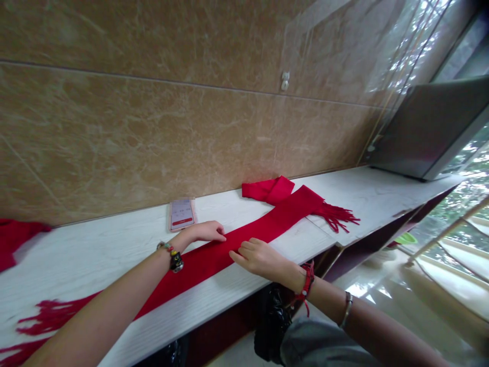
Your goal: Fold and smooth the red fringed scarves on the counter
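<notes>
One red scarf [278, 219] is laid out along a white tabletop [95, 250]

In the head view, the scarf is stretched diagonally across the tabletop, with fringe seen towards both ends. Its far edge is met by the fingertips of the left hand [208, 232], whose thumb and fingers are brought close together; whether any cloth is pinched cannot be told. The near side of the scarf is met by the right hand [260, 257], with its fingers curled and its thumb pointed across the cloth; whether the edge is gripped there cannot be told either.

Behind the far part of the scarf, a folded red cloth [265, 190] is seen near the wall [153, 132]; whether it is joined to the scarf is unclear. A phone [182, 214] with a lit screen is placed beyond the left hand, near the wall. More red fabric [17, 237] is cut off by the left border. At the far right end of the tabletop, a large grey box-like object [428, 127] is set. A beaded bracelet [171, 255] is worn on the left wrist, a red braided one [306, 283] on the right.
</notes>
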The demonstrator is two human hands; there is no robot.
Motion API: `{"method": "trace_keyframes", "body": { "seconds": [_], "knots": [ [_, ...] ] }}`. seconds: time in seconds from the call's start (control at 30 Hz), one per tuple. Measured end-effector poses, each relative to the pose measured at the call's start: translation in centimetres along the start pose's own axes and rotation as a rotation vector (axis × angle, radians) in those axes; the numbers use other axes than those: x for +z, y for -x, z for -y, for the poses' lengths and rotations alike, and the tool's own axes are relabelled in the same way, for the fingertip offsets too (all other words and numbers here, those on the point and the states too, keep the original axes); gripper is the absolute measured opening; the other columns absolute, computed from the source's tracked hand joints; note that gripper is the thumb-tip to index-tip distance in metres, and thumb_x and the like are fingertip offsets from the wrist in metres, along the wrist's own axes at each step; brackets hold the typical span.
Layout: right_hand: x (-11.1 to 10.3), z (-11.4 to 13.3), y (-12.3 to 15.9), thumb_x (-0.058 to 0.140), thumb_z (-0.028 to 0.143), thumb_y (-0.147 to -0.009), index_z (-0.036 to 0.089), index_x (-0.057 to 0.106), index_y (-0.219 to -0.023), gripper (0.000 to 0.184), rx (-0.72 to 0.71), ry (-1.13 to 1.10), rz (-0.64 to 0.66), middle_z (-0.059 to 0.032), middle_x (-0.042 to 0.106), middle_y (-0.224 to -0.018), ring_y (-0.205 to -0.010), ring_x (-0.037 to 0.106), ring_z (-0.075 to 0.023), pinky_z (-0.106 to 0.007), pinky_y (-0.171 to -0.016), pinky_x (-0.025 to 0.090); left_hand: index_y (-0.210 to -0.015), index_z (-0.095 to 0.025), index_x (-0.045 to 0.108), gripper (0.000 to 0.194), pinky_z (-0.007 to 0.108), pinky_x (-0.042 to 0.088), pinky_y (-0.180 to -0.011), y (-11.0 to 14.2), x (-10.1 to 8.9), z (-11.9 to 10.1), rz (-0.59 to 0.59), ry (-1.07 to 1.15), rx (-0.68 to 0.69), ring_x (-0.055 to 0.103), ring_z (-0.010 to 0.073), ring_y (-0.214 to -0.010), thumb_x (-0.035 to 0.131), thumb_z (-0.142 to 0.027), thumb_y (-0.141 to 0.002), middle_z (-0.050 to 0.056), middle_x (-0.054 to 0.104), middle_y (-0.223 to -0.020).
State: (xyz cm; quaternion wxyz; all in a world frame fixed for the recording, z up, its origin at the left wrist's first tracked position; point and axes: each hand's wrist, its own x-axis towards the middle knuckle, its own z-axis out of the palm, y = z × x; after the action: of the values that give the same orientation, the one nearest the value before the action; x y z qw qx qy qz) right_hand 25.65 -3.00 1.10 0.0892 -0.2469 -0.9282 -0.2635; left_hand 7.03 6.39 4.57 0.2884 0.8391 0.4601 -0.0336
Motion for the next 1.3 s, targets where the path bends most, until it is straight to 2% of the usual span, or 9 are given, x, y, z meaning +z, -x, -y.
{"method": "trace_keyframes", "body": {
  "seconds": [0.1, 0.3, 0.5, 0.63, 0.8, 0.93, 1.0, 1.13, 1.3],
  "knots": [
    [0.0, 0.2, -0.1, 0.038, 0.01, -0.088, 0.014, 0.051, -0.092, 0.014, 0.043, -0.016, -0.011, -0.0029, 0.054, -0.071, -0.066, 0.047, -0.0152, -0.03, -0.059, 0.033, -0.081, -0.013, 0.063, 0.03, 0.022, 0.032, -0.052, 0.0, -0.1, -0.2, 0.009, 0.042, 0.012, 0.043, 0.011, -0.056, 0.051, -0.033, -0.062, 0.0, 0.058, -0.065],
    [-0.2, 0.3, -0.1, 0.037, 0.011, -0.088, 0.014, 0.05, -0.095, 0.015, 0.064, -0.011, -0.044, -0.0042, 0.053, -0.075, -0.07, 0.046, -0.0157, -0.03, -0.059, 0.033, -0.064, -0.013, 0.06, 0.023, 0.023, 0.028, -0.05, -0.1, -0.3, -0.3, 0.055, 0.096, 0.019, 0.037, 0.0097, -0.051, 0.052, -0.034, -0.062, -0.003, 0.05, -0.054],
    [0.2, 0.3, -0.5, 0.038, 0.01, -0.087, 0.016, 0.051, -0.081, 0.015, 0.088, 0.049, -0.101, -0.0026, 0.051, -0.07, -0.066, 0.045, -0.0148, -0.029, -0.056, 0.031, -0.087, -0.012, 0.061, 0.033, 0.022, 0.034, -0.053, 0.0, -0.9, -0.1, 0.073, 0.19, 0.017, 0.044, 0.011, -0.057, 0.053, -0.032, -0.063, -0.001, 0.054, -0.063],
    [-0.4, -1.2, -0.1, 0.038, 0.013, -0.087, 0.017, 0.053, -0.081, 0.016, 0.199, 0.064, -0.182, -0.0018, 0.052, -0.068, -0.063, 0.046, -0.0138, -0.028, -0.055, 0.03, -0.101, -0.014, 0.056, 0.039, 0.021, 0.038, -0.061, 0.3, -2.2, -1.1, -0.014, 0.404, 0.04, 0.049, 0.0112, -0.07, 0.055, -0.033, -0.067, 0.002, 0.057, -0.08],
    [-2.7, -5.7, 1.5, 0.037, 0.012, -0.085, 0.017, 0.056, -0.092, 0.021, 0.441, 0.043, -0.231, -0.0036, 0.055, -0.071, -0.064, 0.049, -0.0137, -0.025, -0.058, 0.035, -0.103, -0.014, 0.055, 0.036, 0.023, 0.04, -0.067, -1.9, -5.3, -5.6, -0.152, 0.632, 0.15, 0.052, 0.0108, -0.075, 0.059, -0.027, -0.069, 0.003, 0.059, -0.089],
    [-5.2, -10.4, 4.1, 0.035, 0.014, -0.084, 0.016, 0.052, -0.11, 0.032, 0.638, 0.038, -0.286, -0.0058, 0.06, -0.08, -0.069, 0.053, -0.0153, -0.025, -0.061, 0.041, -0.104, -0.011, 0.055, 0.035, 0.023, 0.041, -0.067, -5.6, -7.9, -11.3, -0.186, 0.812, 0.276, 0.054, 0.0095, -0.072, 0.06, -0.015, -0.07, 0.006, 0.061, -0.09],
    [-6.1, -12.7, 5.8, 0.036, 0.014, -0.083, 0.017, 0.052, -0.112, 0.034, 0.684, 0.114, -0.29, -0.0071, 0.06, -0.085, -0.074, 0.054, -0.0171, -0.026, -0.064, 0.042, -0.109, -0.011, 0.053, 0.039, 0.021, 0.042, -0.068, -7.5, -8.5, -14.1, -0.19, 0.86, 0.317, 0.055, 0.0083, -0.072, 0.057, -0.007, -0.07, 0.007, 0.061, -0.094],
    [-6.4, -17.0, 9.4, 0.04, 0.014, -0.081, 0.02, 0.059, -0.102, 0.029, 0.694, 0.279, -0.163, -0.0072, 0.059, -0.092, -0.079, 0.053, -0.0171, -0.026, -0.066, 0.042, -0.112, -0.012, 0.051, 0.04, 0.021, 0.044, -0.068, -11.8, -8.2, -18.3, -0.234, 0.77, 0.29, 0.056, 0.0086, -0.073, 0.053, -0.007, -0.072, 0.009, 0.061, -0.101],
    [-3.2, -21.0, 13.8, 0.039, 0.014, -0.085, 0.018, 0.054, -0.112, 0.032, 0.729, 0.224, 0.077, -0.0056, 0.062, -0.085, -0.079, 0.055, -0.0149, -0.022, -0.069, 0.041, -0.107, -0.011, 0.054, 0.038, 0.023, 0.044, -0.067, -17.5, -5.5, -19.5, -0.277, 0.627, 0.268, 0.057, 0.013, -0.078, 0.055, -0.01, -0.069, 0.009, 0.063, -0.1]
  ]
}}
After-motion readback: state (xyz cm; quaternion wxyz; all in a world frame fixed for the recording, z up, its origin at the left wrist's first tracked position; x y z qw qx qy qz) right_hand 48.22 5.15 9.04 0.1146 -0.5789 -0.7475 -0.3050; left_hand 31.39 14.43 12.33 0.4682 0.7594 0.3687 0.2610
